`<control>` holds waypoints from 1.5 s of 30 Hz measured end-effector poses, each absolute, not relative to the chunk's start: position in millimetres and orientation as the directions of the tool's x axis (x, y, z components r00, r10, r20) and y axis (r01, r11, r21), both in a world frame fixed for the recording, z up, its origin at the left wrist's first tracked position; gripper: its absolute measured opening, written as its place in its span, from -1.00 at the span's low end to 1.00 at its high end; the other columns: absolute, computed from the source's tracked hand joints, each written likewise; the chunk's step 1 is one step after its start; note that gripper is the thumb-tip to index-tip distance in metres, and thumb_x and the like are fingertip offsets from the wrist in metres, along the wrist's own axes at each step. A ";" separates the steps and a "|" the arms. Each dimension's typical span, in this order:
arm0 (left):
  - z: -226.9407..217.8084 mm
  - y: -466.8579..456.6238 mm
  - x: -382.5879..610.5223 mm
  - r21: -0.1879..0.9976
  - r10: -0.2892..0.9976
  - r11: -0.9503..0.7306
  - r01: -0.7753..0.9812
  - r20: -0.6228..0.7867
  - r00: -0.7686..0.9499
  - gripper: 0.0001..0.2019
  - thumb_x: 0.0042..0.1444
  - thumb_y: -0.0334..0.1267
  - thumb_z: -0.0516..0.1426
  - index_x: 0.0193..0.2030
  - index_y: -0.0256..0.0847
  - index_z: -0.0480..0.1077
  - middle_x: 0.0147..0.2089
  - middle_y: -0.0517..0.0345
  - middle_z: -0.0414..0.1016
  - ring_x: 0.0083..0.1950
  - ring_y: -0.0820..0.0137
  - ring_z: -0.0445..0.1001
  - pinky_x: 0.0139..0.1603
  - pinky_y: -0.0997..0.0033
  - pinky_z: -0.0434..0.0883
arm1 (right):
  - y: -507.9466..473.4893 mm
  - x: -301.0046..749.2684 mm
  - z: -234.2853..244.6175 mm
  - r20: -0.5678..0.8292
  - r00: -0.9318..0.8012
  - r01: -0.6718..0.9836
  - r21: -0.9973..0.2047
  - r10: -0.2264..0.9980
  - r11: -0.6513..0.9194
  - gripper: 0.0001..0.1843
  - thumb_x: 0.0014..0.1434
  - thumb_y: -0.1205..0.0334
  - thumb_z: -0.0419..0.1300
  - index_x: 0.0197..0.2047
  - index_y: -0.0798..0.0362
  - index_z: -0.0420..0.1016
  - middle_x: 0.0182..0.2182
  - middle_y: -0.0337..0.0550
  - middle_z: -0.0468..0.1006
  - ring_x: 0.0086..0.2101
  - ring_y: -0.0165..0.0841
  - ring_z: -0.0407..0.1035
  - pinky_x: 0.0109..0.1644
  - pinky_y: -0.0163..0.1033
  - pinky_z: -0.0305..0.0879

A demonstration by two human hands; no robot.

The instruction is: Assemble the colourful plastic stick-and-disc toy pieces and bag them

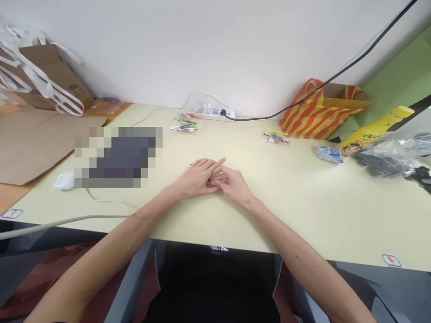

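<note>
Both my hands rest together on the pale yellow table [303, 202], near its middle. My left hand [198, 179] lies with its fingers stretched out over a small item in a clear packet [215, 178], of which only a sliver with green and colored bits shows. My right hand [234, 184] has its fingers curled and pinched at the same small item, touching the left fingers. What the packet contains I cannot make out.
Clear packets of small colorful pieces lie at the back [186, 122] and back right [276, 137]. A power strip [215, 112] with a black cable, a striped bag [319, 112], a yellow bottle [373, 130], dark plastic bags [390, 157], a white charger [63, 181] and paper bags [43, 80] surround them.
</note>
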State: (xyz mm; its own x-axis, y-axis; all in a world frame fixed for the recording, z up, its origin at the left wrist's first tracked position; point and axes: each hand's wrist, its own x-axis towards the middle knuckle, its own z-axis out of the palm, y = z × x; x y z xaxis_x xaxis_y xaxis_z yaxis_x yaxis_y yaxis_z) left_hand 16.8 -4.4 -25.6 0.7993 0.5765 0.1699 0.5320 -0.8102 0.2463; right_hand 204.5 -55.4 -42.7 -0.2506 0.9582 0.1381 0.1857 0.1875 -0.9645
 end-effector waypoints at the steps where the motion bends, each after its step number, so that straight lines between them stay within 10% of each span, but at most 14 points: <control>1: -25.5 -4.5 17.0 0.245 0.578 -0.809 0.534 0.166 0.799 -0.20 0.30 -0.03 0.12 0.58 -0.07 -0.14 0.26 -0.04 0.39 0.29 0.07 0.31 0.34 0.02 0.24 | -55.3 204.0 -43.1 0.140 -0.264 0.193 -0.962 0.954 0.195 -0.84 0.19 0.32 0.21 -0.15 -0.07 0.44 -0.29 -0.23 0.68 -0.17 -0.27 0.62 -0.13 -0.20 0.50; 7: -23.7 -5.6 20.0 0.225 0.566 -0.819 0.529 0.157 0.809 -0.15 0.29 0.04 0.13 0.59 -0.10 -0.18 0.22 -0.06 0.41 0.25 0.05 0.33 0.30 0.03 0.26 | -53.2 204.7 -44.8 0.211 -0.118 0.433 -0.869 0.970 0.241 -0.84 0.10 0.32 0.27 -0.33 -0.04 0.34 -0.42 -0.31 0.56 -0.36 -0.33 0.50 -0.31 -0.29 0.32; 16: -22.9 -5.3 20.4 0.242 0.615 -0.784 0.572 0.171 0.770 -0.19 0.34 0.15 0.07 0.58 -0.11 -0.13 0.23 -0.09 0.40 0.22 0.06 0.35 0.28 0.06 0.28 | -48.9 223.5 -30.3 0.271 0.149 0.312 -0.925 0.951 0.214 -0.78 0.20 0.04 0.24 -0.21 0.00 0.41 -0.32 -0.25 0.51 -0.51 -0.45 0.20 -0.39 -0.29 0.21; 20: -22.7 -3.1 19.5 0.275 0.657 -0.749 0.602 0.191 0.730 -0.16 0.29 0.15 0.12 0.58 -0.10 -0.10 0.16 -0.07 0.42 0.17 0.07 0.38 0.26 0.06 0.29 | -42.8 238.4 -34.4 0.185 0.322 0.299 -0.950 0.928 0.085 -0.50 0.26 -0.21 0.18 0.06 -0.02 0.34 -0.14 -0.12 0.49 -0.22 -0.30 0.39 -0.09 -0.17 0.35; 28: -26.1 3.5 14.6 0.387 0.741 -0.665 0.638 0.243 0.626 -0.09 0.27 0.14 0.16 0.59 -0.13 -0.17 0.15 -0.10 0.37 0.13 0.08 0.36 0.25 0.04 0.29 | -45.6 227.4 -40.7 -0.055 -0.019 0.088 -0.995 0.998 -0.053 0.22 -0.13 -0.15 0.53 0.41 -0.05 -0.06 0.06 0.05 0.47 -0.04 -0.17 0.47 0.11 -0.01 0.43; 37: -22.2 2.3 14.6 0.451 0.745 -0.654 0.607 0.245 0.621 0.09 0.07 0.24 0.29 0.59 -0.11 -0.12 0.18 -0.12 0.37 0.17 0.01 0.29 0.29 -0.03 0.23 | -43.6 220.4 -48.2 0.000 -0.033 -0.076 -0.997 0.999 -0.002 -0.20 -0.08 0.17 0.45 0.18 -0.08 0.19 -0.29 -0.25 0.58 -0.23 -0.25 0.56 -0.01 -0.04 0.50; 45: -13.9 15.1 -0.1 0.834 0.860 -0.374 0.405 0.149 0.487 -0.36 0.36 0.15 0.04 0.45 -0.15 0.24 0.00 0.03 0.56 -0.09 0.30 0.51 -0.03 0.34 0.40 | -37.5 235.9 -41.8 0.086 -0.004 -0.101 -0.991 0.996 0.085 -0.34 -0.02 0.23 0.32 0.17 -0.10 0.25 -0.24 -0.19 0.66 -0.23 -0.26 0.54 -0.18 -0.16 0.43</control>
State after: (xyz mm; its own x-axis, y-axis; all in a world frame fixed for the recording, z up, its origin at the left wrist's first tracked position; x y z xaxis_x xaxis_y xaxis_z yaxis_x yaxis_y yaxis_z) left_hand -0.1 15.1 -13.9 0.4874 0.8604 0.1487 0.4054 -0.3739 0.8342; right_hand 235.9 -37.5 -41.8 -0.0037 0.9963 0.0858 -0.1008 0.0850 -0.9913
